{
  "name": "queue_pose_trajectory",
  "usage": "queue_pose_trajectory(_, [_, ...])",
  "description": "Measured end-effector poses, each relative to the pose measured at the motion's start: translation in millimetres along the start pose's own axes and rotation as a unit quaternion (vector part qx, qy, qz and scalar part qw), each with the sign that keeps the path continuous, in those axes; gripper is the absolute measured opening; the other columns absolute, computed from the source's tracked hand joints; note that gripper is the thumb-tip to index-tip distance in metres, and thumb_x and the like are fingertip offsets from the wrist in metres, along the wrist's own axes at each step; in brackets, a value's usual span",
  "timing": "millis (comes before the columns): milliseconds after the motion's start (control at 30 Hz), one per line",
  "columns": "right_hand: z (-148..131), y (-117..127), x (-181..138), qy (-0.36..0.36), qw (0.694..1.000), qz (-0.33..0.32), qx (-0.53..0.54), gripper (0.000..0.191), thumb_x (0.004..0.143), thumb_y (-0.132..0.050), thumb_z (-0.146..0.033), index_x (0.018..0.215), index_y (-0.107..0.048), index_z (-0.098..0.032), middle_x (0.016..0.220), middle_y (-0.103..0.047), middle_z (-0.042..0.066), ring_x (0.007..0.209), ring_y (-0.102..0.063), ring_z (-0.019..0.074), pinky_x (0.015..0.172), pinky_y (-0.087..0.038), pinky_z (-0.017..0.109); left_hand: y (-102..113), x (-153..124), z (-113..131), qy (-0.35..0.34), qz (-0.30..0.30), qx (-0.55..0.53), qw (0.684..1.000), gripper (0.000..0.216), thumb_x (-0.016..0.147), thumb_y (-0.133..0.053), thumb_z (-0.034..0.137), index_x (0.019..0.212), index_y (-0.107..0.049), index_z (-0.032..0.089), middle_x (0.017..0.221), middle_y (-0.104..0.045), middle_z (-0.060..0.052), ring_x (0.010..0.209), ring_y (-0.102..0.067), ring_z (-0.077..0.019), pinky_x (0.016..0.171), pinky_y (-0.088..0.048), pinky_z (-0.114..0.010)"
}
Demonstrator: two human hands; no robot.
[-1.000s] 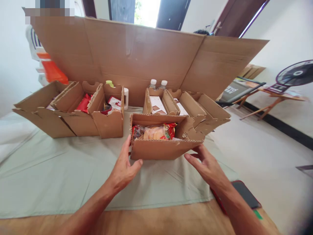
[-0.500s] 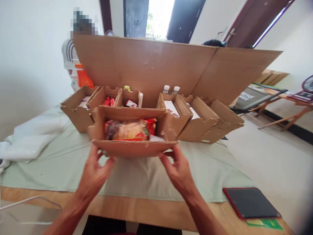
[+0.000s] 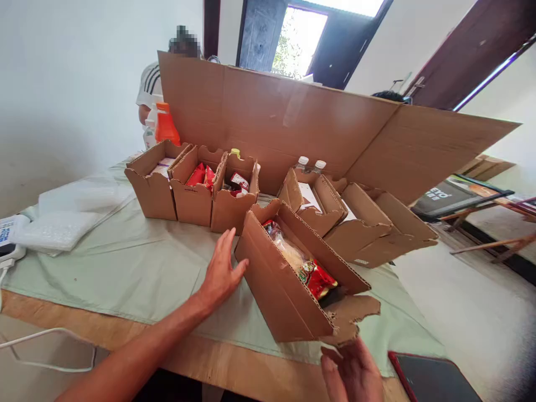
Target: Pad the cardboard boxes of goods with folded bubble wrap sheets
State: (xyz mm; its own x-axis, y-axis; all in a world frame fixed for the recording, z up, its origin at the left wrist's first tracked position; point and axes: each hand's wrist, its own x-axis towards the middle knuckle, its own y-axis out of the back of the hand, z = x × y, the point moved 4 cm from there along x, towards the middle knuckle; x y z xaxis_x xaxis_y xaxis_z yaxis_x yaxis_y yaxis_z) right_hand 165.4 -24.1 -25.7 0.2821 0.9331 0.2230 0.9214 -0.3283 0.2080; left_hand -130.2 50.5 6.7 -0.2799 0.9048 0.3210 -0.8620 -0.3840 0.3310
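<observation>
One open cardboard box sits askew near the table's front edge, towards the right front corner. The left hand is beside the box's far left corner, its fingers together, thumb apart, gripping nothing; whether it touches the cardboard I cannot tell. The right hand is at the near end, under the torn end flap; whether its fingers clamp anything is hidden. The ragged flap could rip further if it bears the weight, and a pull towards the front edge could tip the box off. The box is plain brown, slant-sided, with rough corrugated rims, and contains a glossy red-and-clear snack packet.
</observation>
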Motion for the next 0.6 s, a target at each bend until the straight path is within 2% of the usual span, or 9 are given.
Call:
queue_pose_trajectory(67, [2, 1, 26, -0.022, 1.000, -0.012, -0.001, 0.070, 0.084, -0.075, -0.049, 0.145, -0.050, -0.023, 0.140, -0.062, 0.016, 0.111, -0.069, 0.0303, 0.085, -0.060, 0.040, -17, -22, -4, -0.014, 0.001, 0.006, 1.000, 0.076, 0.090, -0.058, 0.024, 0.159, -0.026, 0.019, 0.168, -0.027, -0.019, 0.156, -0.026, -0.0336, 0.124, -0.028, -0.061])
queue_pose_trajectory(100, [2, -1, 39, -0.025, 0.999, -0.034, 0.002, 0.067, 0.081, -0.077, -0.051, 0.137, -0.057, -0.021, 0.133, -0.067, 0.016, 0.107, -0.070, 0.0301, 0.082, -0.060, 0.038, -27, -34, -4, -0.020, -0.018, 0.010, 1.000, 0.078, 0.090, -0.057, 0.022, 0.160, -0.024, 0.018, 0.169, -0.024, -0.020, 0.157, -0.023, -0.0337, 0.125, -0.026, -0.061])
queue_pose_trajectory(200, [2, -15, 63, -0.021, 0.993, -0.114, 0.018, 0.048, 0.076, -0.078, -0.053, 0.109, -0.068, -0.020, 0.105, -0.076, 0.012, 0.099, -0.071, 0.0307, 0.081, -0.060, 0.038, -51, -58, -4, -0.022, -0.117, 0.025, 0.993, 0.091, 0.083, -0.059, 0.017, 0.163, -0.017, 0.016, 0.172, -0.017, -0.019, 0.159, -0.018, -0.0355, 0.127, -0.022, -0.061])
queue_pose_trajectory(233, [2, -22, 65, -0.024, 0.991, -0.131, 0.024, 0.043, 0.077, -0.078, -0.052, 0.105, -0.068, -0.021, 0.102, -0.076, 0.011, 0.098, -0.071, 0.0303, 0.082, -0.060, 0.038, -55, -58, -4, -0.019, -0.147, 0.028, 0.989, 0.094, 0.080, -0.060, 0.015, 0.164, -0.016, 0.015, 0.172, -0.015, -0.019, 0.159, -0.017, -0.0359, 0.128, -0.022, -0.061])
queue_pose_trajectory(300, [1, -36, 63, -0.037, 0.987, -0.152, 0.032, 0.040, 0.080, -0.077, -0.050, 0.106, -0.065, -0.022, 0.107, -0.075, 0.011, 0.099, -0.071, 0.0284, 0.084, -0.060, 0.038, -54, -49, -3, -0.018, -0.180, 0.020, 0.983, 0.097, 0.076, -0.059, 0.012, 0.164, -0.016, 0.011, 0.172, -0.013, -0.020, 0.159, -0.016, -0.0363, 0.129, -0.019, -0.060])
queue_pose_trajectory(400, [-4, -52, 60, -0.038, 0.985, -0.169, 0.026, 0.044, 0.080, -0.075, -0.054, 0.109, -0.062, -0.023, 0.113, -0.074, 0.012, 0.093, -0.073, 0.0257, 0.081, -0.060, 0.037, -45, -28, -6, -0.016, -0.177, -0.029, 0.984, 0.098, 0.072, -0.057, 0.008, 0.163, -0.020, 0.009, 0.171, -0.017, -0.019, 0.159, -0.015, -0.0347, 0.131, -0.012, -0.058])
queue_pose_trajectory(500, [-11, -57, 65, -0.027, 0.985, -0.167, -0.028, 0.049, 0.076, -0.074, -0.060, 0.105, -0.063, -0.022, 0.103, -0.075, 0.012, 0.082, -0.073, 0.0252, 0.062, -0.059, 0.032, -40, -19, -14, -0.008, -0.169, -0.072, 0.983, 0.097, 0.069, -0.056, 0.007, 0.162, -0.025, 0.011, 0.171, -0.021, -0.016, 0.159, -0.016, -0.0327, 0.132, -0.010, -0.055])
queue_pose_trajectory(600, [-20, -59, 74, -0.016, 0.980, -0.171, -0.095, 0.050, 0.072, -0.075, -0.062, 0.097, -0.065, -0.021, 0.094, -0.076, 0.011, 0.071, -0.071, 0.0249, 0.044, -0.048, 0.028, -39, -17, -23, 0.006, -0.162, -0.117, 0.980, 0.097, 0.068, -0.056, 0.007, 0.161, -0.030, 0.016, 0.171, -0.024, -0.012, 0.159, -0.018, -0.0313, 0.132, -0.012, -0.054])
